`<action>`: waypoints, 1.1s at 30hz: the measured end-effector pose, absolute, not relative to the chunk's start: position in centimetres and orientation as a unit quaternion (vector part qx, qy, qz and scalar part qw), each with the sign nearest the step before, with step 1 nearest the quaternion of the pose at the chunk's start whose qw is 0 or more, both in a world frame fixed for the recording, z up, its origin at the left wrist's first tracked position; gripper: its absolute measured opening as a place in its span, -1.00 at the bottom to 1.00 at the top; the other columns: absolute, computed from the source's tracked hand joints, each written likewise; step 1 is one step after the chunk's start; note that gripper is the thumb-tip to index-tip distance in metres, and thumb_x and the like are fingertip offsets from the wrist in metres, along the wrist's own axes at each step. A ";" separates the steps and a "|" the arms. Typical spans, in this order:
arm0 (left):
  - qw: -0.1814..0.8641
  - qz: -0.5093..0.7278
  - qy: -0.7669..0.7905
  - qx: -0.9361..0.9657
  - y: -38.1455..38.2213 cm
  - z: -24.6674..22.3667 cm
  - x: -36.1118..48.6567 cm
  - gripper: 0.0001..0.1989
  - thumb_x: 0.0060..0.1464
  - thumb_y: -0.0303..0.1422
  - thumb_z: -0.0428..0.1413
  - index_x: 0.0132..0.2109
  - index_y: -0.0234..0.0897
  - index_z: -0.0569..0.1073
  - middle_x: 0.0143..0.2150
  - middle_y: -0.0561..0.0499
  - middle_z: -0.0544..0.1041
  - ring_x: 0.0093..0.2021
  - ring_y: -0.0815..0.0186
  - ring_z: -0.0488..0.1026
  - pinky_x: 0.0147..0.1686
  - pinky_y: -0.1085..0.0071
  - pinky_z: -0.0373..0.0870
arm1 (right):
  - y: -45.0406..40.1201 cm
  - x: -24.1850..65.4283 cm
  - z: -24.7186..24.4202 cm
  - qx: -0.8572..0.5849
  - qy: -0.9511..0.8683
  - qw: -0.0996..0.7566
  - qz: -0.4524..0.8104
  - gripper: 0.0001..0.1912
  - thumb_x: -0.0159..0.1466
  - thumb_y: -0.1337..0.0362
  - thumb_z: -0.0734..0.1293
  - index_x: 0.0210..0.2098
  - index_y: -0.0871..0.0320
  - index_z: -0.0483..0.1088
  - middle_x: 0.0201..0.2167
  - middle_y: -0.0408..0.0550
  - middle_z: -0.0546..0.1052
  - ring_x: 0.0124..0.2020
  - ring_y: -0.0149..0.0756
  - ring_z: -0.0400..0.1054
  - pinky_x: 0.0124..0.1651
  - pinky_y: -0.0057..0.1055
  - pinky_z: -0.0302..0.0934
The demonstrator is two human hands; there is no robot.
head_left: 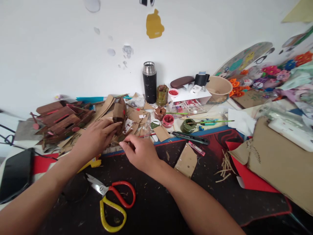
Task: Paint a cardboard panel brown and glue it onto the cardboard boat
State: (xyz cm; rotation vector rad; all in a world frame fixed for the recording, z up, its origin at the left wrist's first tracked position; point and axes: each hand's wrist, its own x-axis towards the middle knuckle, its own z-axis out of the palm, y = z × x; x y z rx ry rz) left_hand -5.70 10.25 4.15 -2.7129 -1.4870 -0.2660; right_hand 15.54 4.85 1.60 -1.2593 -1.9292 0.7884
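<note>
My left hand lies over the near side of a brown painted cardboard model, its fingers bent and close together against the model's lower part. Just right of it, my right hand has thumb and index finger pinched together by the model's near end; whatever is between the fingertips is too small to make out. Cardboard scraps lie behind both hands. On the dark mat in front rest scissors with one red and one yellow handle. A yellow tool is partly hidden under my left wrist.
More brown models are piled at the left, above a black phone. Behind stand a black flask and paint pots. A cutter, twine pieces and a large cardboard sheet lie rightward.
</note>
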 end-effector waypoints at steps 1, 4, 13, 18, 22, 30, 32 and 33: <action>0.017 -0.086 -0.479 -0.874 10.2 4.2 -5.7 -0.51 0.41 -0.23 -0.11 0.22 -0.32 0.57 0.09 -0.33 0.61 0.06 -0.10 0.55 0.12 -0.04 0.44 | 4.8 15.5 1.6 -0.485 -0.743 0.345 0.305 -0.75 0.51 0.11 0.30 -0.18 0.10 0.53 -0.39 -0.13 0.66 -0.36 -0.28 0.53 -0.31 -0.37 0.06; 0.014 -0.089 -0.478 -0.873 10.2 4.2 -5.6 -0.51 0.40 -0.23 -0.10 0.22 -0.32 0.57 0.08 -0.33 0.61 0.08 -0.10 0.55 0.13 -0.03 0.44 | 4.8 15.5 1.7 -0.487 -0.744 0.342 0.304 -0.75 0.50 0.10 0.30 -0.17 0.11 0.53 -0.39 -0.12 0.67 -0.36 -0.29 0.52 -0.30 -0.37 0.07; 0.005 -0.083 -0.495 -0.865 10.1 4.2 -5.8 -0.51 0.41 -0.22 -0.12 0.27 -0.25 0.52 0.12 -0.28 0.61 0.11 -0.08 0.54 0.15 -0.01 0.42 | 4.8 15.6 1.8 -0.487 -0.747 0.335 0.304 -0.73 0.51 0.10 0.28 -0.15 0.11 0.54 -0.38 -0.10 0.67 -0.35 -0.27 0.54 -0.30 -0.37 0.08; 0.002 -0.080 -0.495 -0.865 10.0 4.2 -5.9 -0.52 0.40 -0.22 -0.11 0.26 -0.24 0.53 0.12 -0.27 0.61 0.11 -0.07 0.53 0.14 -0.01 0.41 | 4.8 15.5 1.7 -0.490 -0.747 0.333 0.300 -0.72 0.51 0.08 0.28 -0.15 0.10 0.54 -0.37 -0.10 0.67 -0.33 -0.25 0.54 -0.28 -0.36 0.09; 0.018 -0.083 -0.510 -0.856 10.0 4.4 -6.4 -0.54 0.41 -0.22 -0.11 0.23 -0.32 0.50 0.11 -0.27 0.61 0.12 -0.04 0.53 0.13 0.07 0.40 | 4.8 15.5 1.7 -0.489 -0.749 0.331 0.302 -0.73 0.51 0.09 0.28 -0.15 0.11 0.54 -0.39 -0.10 0.67 -0.34 -0.26 0.54 -0.29 -0.36 0.09; 0.010 -0.074 -0.647 -0.759 11.4 5.4 -6.5 -0.54 0.36 -0.08 -0.06 0.16 -0.33 0.43 -0.06 -0.27 0.65 0.03 -0.10 0.57 0.02 0.07 0.44 | 4.7 15.6 1.9 -0.485 -0.746 0.330 0.317 -0.76 0.50 0.12 0.29 -0.16 0.11 0.54 -0.34 -0.10 0.68 -0.29 -0.25 0.55 -0.26 -0.38 0.12; -0.011 -0.061 -0.670 -0.740 11.9 5.5 -6.1 -0.53 0.34 -0.06 -0.05 0.15 -0.33 0.40 -0.11 -0.26 0.65 -0.01 -0.12 0.59 -0.05 0.08 0.46 | 4.7 15.6 1.9 -0.485 -0.742 0.329 0.324 -0.77 0.50 0.13 0.30 -0.14 0.11 0.54 -0.34 -0.09 0.68 -0.29 -0.25 0.55 -0.25 -0.39 0.14; -0.023 -0.059 -0.678 -0.732 12.1 5.5 -5.9 -0.53 0.33 -0.06 -0.04 0.16 -0.33 0.38 -0.11 -0.26 0.66 0.00 -0.13 0.60 -0.07 0.09 0.46 | 4.7 15.6 1.9 -0.487 -0.741 0.328 0.328 -0.77 0.50 0.13 0.30 -0.14 0.11 0.54 -0.34 -0.09 0.68 -0.29 -0.25 0.55 -0.25 -0.39 0.14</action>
